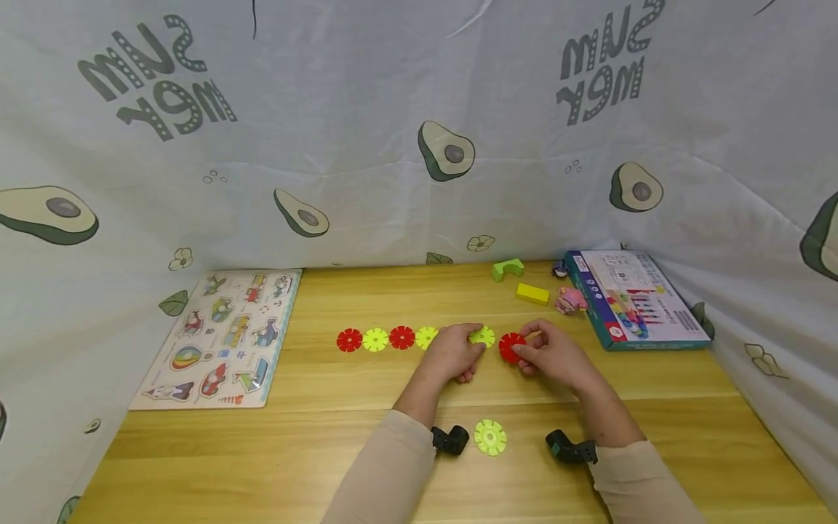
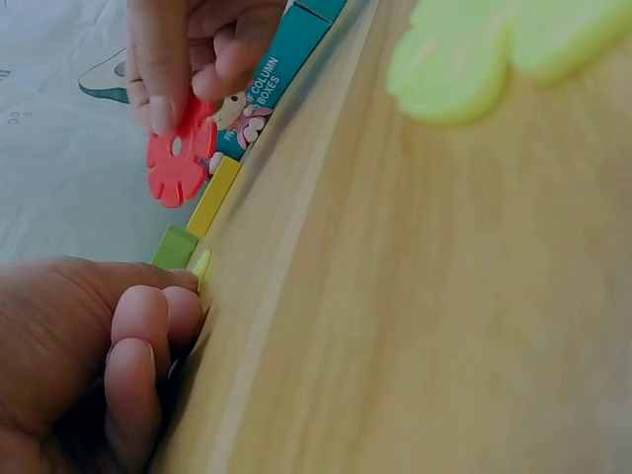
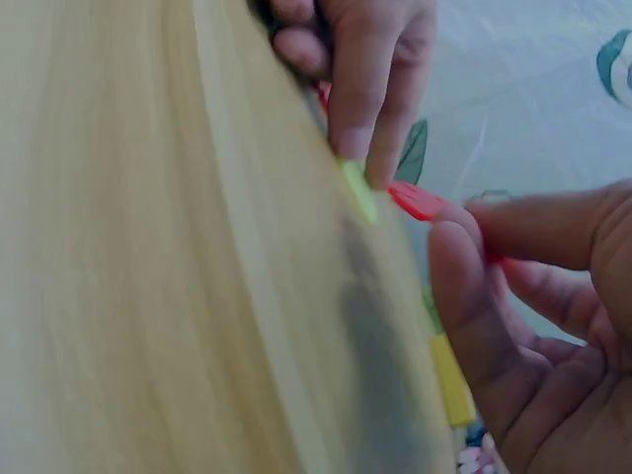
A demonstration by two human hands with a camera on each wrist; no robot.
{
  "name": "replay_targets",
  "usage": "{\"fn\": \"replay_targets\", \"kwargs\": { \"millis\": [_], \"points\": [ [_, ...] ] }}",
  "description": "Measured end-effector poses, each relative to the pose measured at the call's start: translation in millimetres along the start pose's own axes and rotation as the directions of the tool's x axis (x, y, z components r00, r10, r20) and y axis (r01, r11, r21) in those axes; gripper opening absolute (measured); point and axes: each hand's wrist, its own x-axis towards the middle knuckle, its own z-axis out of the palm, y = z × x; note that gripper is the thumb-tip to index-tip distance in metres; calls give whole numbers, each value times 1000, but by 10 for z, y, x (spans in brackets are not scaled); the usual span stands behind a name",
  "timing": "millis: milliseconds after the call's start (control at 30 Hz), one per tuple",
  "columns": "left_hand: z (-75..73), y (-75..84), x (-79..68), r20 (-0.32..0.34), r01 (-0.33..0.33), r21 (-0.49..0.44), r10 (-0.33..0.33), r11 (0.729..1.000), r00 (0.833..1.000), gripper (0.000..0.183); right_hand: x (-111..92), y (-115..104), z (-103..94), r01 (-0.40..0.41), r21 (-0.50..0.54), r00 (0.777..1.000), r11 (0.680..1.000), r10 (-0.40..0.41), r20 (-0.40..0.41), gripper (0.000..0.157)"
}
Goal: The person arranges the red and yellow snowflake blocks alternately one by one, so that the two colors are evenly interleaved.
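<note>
My right hand [image 1: 550, 354] pinches a red notched plastic disc [image 1: 511, 349] between thumb and fingers. In the right wrist view that red disc [image 3: 417, 200] is tilted and raised off the table. My left hand [image 1: 455, 351] holds a yellow-green notched disc [image 1: 483, 336] at the table, with thumb and forefinger at its edge. Leftward runs a row of flat discs: a red disc [image 1: 350, 340], a yellow-green disc [image 1: 375, 339], another red disc [image 1: 402, 337] and another yellow-green disc [image 1: 426, 338]. The left hand partly covers the row's right end; what lies beneath is hidden.
One loose yellow-green disc [image 1: 490, 437] lies nearer, between the forearms. A picture puzzle board [image 1: 219, 338] is at the left. Farther back are a green arch block [image 1: 507, 269], a yellow block [image 1: 532, 294], a pink toy [image 1: 571, 300] and a boxed game [image 1: 638, 300]. Printed cloth hangs behind.
</note>
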Motion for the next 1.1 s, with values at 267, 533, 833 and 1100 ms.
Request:
{"fn": "replay_targets", "kwargs": {
  "millis": [267, 533, 833, 1100],
  "points": [
    [-4, -19, -16, 8, -3, -2, 3, 1000, 1000, 44, 154, 66, 56, -45, 56, 990, 997, 52, -129, 33],
    [-25, -20, -13, 5, -10, -31, 10, 999, 1000, 44, 243, 77, 105, -79, -84, 985, 993, 65, -157, 33],
    [-57, -32, -16, 7, -3, -61, 4, 998, 1000, 43, 271, 66, 141, -73, -172, 986, 982, 45, -158, 34],
    [-80, -45, -34, 16, 26, -92, -25, 995, 1000, 43, 247, 52, 173, -44, -256, 983, 966, -4, -181, 36]
  ]
}}
